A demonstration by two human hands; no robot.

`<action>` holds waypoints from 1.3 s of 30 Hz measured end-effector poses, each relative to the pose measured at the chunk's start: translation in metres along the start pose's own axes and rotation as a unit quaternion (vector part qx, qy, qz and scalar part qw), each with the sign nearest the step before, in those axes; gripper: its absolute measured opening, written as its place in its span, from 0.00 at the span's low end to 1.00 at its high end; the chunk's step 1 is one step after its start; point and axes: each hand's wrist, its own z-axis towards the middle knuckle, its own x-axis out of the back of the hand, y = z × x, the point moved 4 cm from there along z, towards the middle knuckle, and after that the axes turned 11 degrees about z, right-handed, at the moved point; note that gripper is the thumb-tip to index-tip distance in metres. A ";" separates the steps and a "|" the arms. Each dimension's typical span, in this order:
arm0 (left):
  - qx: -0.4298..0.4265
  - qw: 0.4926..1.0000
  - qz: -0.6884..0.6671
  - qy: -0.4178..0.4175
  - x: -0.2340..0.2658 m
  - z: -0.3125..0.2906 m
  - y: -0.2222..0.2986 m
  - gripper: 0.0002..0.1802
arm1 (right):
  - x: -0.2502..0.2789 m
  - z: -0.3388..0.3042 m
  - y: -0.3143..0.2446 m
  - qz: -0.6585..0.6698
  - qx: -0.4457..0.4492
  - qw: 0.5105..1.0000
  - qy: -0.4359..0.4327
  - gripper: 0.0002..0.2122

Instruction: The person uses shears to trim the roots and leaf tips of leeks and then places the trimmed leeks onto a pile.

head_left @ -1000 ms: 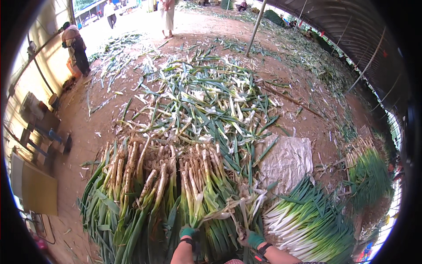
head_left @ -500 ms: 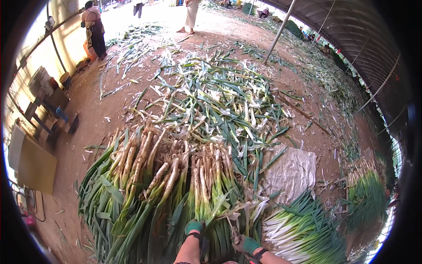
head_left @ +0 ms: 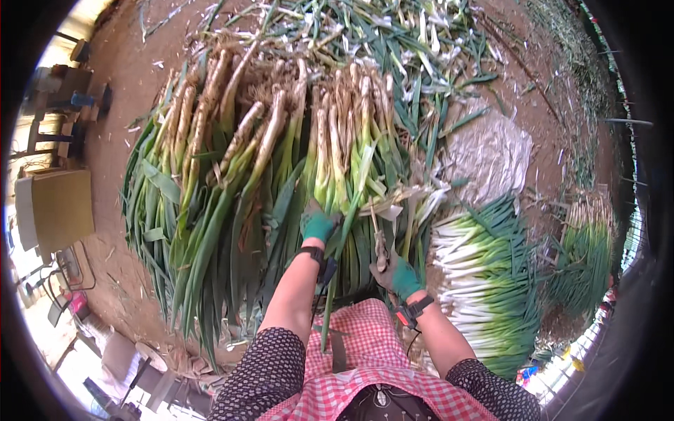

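At leek heap (head_left: 246, 200): two gloved hands (head_left: 319, 226), two wristbands (head_left: 415, 309).

Matt cloth is seen in the apron (head_left: 372, 330) at bottom centre; rough, soil-crusted skin is shown by the leeks (head_left: 268, 144) left of centre, wrinkles by the sheet (head_left: 489, 153) at upper right.

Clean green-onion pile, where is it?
In the head view, the clean green-onion pile lies right of the gloved right hand, just below the crumpled pale sheet.

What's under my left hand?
Pale-to-green stalks show around your gloved left hand; whatever lies directly beneath its palm is covered, so I can't tell.
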 end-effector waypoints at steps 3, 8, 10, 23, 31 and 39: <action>0.017 0.996 0.079 0.049 0.000 0.003 0.015 0.51 | -0.012 -0.005 0.023 0.007 -0.006 1.000 0.010 0.23; -0.197 0.930 0.225 0.214 -0.029 -0.015 0.028 0.44 | 0.001 -0.015 0.020 0.020 -0.051 0.998 0.022 0.23; -0.148 0.956 0.177 0.182 -0.052 -0.026 0.040 0.42 | 0.013 -0.013 0.028 0.056 -0.038 0.997 0.039 0.24; -0.059 0.985 0.125 0.104 -0.035 -0.006 0.076 0.29 | 0.008 -0.035 0.108 0.005 -0.072 0.996 0.045 0.22; -0.040 0.974 0.208 0.076 -0.078 -0.046 0.037 0.36 | 0.010 -0.029 0.072 0.043 -0.061 0.994 0.076 0.21; -0.176 0.925 -0.325 -0.084 -0.080 -0.037 0.028 0.19 | 0.011 -0.026 0.028 -0.004 -0.021 1.000 0.000 0.21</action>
